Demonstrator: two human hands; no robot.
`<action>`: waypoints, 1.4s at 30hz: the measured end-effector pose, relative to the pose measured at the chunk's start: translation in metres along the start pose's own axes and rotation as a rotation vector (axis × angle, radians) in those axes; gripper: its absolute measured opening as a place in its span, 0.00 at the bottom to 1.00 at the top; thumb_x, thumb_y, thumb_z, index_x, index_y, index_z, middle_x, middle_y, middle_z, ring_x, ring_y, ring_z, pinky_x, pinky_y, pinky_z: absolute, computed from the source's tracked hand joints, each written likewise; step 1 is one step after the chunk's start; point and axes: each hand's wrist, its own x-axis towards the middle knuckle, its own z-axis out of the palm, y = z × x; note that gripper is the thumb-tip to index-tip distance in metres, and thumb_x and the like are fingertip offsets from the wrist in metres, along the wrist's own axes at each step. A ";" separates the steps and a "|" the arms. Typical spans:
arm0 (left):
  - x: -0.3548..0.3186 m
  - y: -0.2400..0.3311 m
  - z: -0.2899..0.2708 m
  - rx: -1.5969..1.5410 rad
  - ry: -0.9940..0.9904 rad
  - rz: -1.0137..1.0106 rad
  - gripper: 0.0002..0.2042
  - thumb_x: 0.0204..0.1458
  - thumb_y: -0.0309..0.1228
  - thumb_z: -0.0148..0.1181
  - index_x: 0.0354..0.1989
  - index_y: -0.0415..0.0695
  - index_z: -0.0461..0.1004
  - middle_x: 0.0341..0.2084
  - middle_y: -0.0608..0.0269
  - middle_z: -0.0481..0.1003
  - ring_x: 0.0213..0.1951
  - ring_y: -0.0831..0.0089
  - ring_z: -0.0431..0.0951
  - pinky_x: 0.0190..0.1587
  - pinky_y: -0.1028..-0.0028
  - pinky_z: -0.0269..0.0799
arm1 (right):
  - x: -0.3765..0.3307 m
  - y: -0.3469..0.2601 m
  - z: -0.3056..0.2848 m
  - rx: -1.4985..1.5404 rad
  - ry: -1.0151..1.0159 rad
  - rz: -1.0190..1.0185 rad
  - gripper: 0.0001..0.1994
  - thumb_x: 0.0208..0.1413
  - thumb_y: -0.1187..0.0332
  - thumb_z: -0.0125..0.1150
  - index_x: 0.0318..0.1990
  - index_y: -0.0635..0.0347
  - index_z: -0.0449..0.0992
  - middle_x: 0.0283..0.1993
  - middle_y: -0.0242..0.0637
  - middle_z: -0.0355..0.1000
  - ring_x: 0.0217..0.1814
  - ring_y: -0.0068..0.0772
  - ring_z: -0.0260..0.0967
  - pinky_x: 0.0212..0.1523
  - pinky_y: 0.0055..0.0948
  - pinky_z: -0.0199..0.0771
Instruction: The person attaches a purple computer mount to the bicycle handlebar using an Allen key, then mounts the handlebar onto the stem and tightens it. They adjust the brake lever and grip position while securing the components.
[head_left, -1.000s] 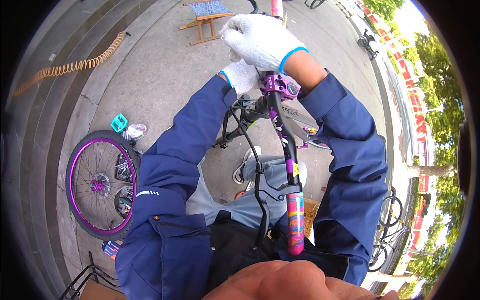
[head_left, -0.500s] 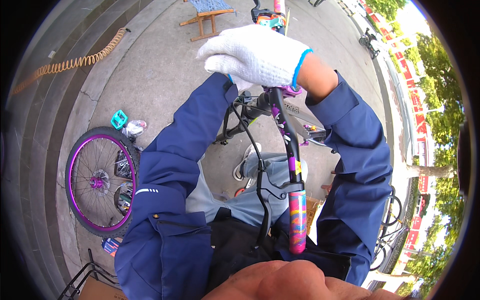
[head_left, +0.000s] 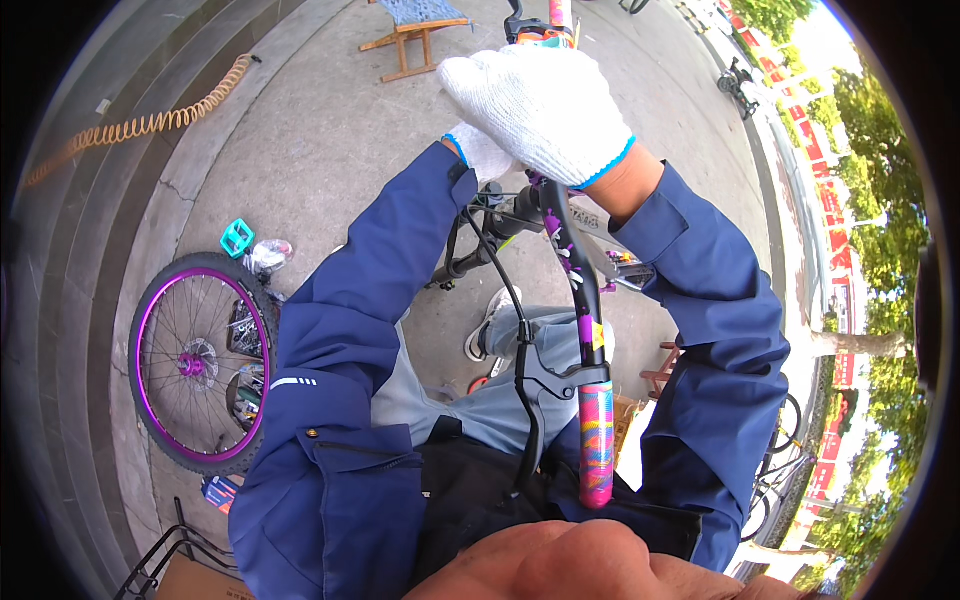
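A black handlebar (head_left: pixel 572 255) with purple splashes runs from near my chest to the far side of the bicycle. Its near end has a colourful patterned grip (head_left: pixel 596 440) and a black brake lever (head_left: pixel 531 405). My right hand (head_left: pixel 545 115), in a white knitted glove with a blue cuff, is curled over the middle of the bar, around the purple stem clamp. Whatever its fingers grip is hidden beneath it. My left hand (head_left: pixel 481 150), gloved alike, lies under and left of the right; its fingers are hidden. Below them is the dark bicycle frame (head_left: pixel 465 262).
On the ground at left lie a purple-rimmed wheel (head_left: pixel 150 400), a turquoise pedal (head_left: pixel 237 238) and a plastic bag (head_left: pixel 268 257). An orange coiled hose (head_left: pixel 170 124) crosses the steps. A folding stool (head_left: pixel 408 45) stands at the far side, a cardboard box (head_left: pixel 195 580) at lower left.
My right hand has turned and its stretched-out fingers have drawn in to the right, curling. More of the left glove shows now. The handlebar has stayed nearly in place.
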 end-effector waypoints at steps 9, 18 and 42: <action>-0.004 0.005 0.007 -0.232 0.002 -0.029 0.23 0.77 0.43 0.52 0.76 0.50 0.67 0.68 0.59 0.75 0.66 0.66 0.76 0.66 0.61 0.76 | 0.020 0.028 -0.024 1.426 -0.536 0.339 0.17 0.77 0.58 0.63 0.64 0.56 0.84 0.42 0.30 0.84 0.39 0.18 0.80 0.41 0.24 0.84; 0.000 0.001 0.007 -0.041 0.052 -0.020 0.25 0.80 0.49 0.44 0.77 0.51 0.65 0.70 0.60 0.74 0.68 0.65 0.75 0.68 0.55 0.75 | 0.035 0.014 -0.007 0.681 -0.464 0.637 0.16 0.73 0.57 0.64 0.55 0.58 0.85 0.39 0.43 0.86 0.37 0.39 0.87 0.45 0.38 0.86; -0.002 0.007 0.011 -0.160 0.031 -0.076 0.27 0.80 0.50 0.41 0.79 0.49 0.60 0.69 0.57 0.75 0.70 0.64 0.76 0.66 0.57 0.79 | -0.006 0.028 -0.014 0.735 -0.261 0.217 0.16 0.75 0.59 0.63 0.61 0.58 0.84 0.46 0.44 0.85 0.46 0.43 0.85 0.51 0.39 0.85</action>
